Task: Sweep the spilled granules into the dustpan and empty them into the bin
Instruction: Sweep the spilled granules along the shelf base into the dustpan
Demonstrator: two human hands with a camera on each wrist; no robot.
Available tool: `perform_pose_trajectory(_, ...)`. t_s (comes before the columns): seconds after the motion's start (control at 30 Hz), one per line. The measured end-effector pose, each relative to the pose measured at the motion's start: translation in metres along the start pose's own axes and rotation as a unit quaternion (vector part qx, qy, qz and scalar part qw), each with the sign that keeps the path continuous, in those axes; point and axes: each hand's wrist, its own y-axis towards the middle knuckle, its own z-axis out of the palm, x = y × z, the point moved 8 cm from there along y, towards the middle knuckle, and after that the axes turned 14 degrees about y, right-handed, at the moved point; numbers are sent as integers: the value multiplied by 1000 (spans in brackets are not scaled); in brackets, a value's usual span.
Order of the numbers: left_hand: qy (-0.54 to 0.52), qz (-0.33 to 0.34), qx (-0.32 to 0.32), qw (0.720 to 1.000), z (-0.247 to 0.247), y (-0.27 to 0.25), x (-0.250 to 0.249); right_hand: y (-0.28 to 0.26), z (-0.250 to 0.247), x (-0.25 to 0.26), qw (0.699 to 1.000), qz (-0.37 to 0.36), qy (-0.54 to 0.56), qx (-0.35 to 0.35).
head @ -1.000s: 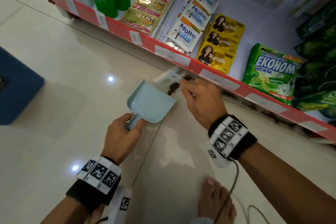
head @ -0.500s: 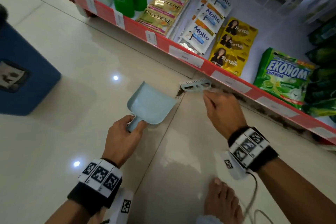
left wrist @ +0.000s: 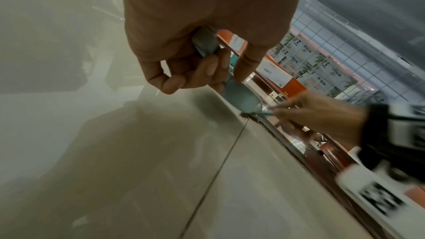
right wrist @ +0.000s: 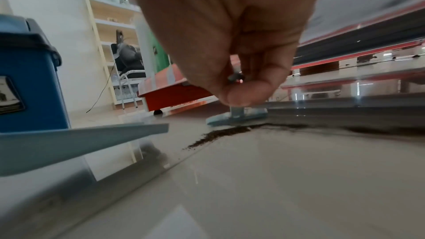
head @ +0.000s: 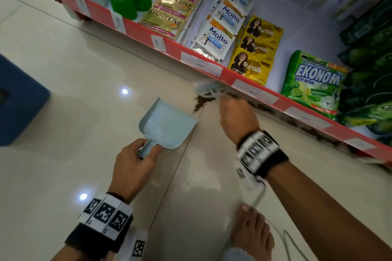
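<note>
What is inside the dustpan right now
Nothing visible: the dustpan, held by the left hand, looks bare. The granules still lie on the floor beyond its lip, beside the brush in the right hand.

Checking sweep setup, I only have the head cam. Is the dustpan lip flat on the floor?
Observer: Not quite. In the right wrist view the dustpan is tilted. Its lip looks raised off the floor and stops short of the granules.
Operator: Brush down?
Observer: Yes. The brush head sits at floor level on the far side of the granules, and the right hand pinches its handle.
Operator: Bin open?
Observer: No, the blue bin has a dark lid on it.
</note>
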Motion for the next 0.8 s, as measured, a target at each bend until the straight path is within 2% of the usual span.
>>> perform_pose_trajectory(0.07,-1,-4,4,1000,3,0,0,-28,-8,-30,1000,19,-18,11)
perform_pose_trajectory(0.13,-3,-11,1,1000,4,0,2,-41,-19,-39,1000,3,9,-18)
perform_pose_trajectory(0.23,0,-4,7,1000,10,0,-5,-38,-30,-10,992,-60,78,-79)
perform_pose_trajectory(0.37,7,5,3,1000,11,4,-13,6,-22,43,976,-119,151,-101)
perform_pose_trajectory(0.53,20,-13,-19,1000,-4,0,1,65,6,88,985,-120,68,-106)
perform_pose_trajectory(0.67,20,-22,-29,999,-13,-9,14,75,21,84,992,-85,64,-67)
perform_pose_trajectory(0.8,8,-26,-29,999,-11,-10,14,47,20,39,998,-42,48,16)
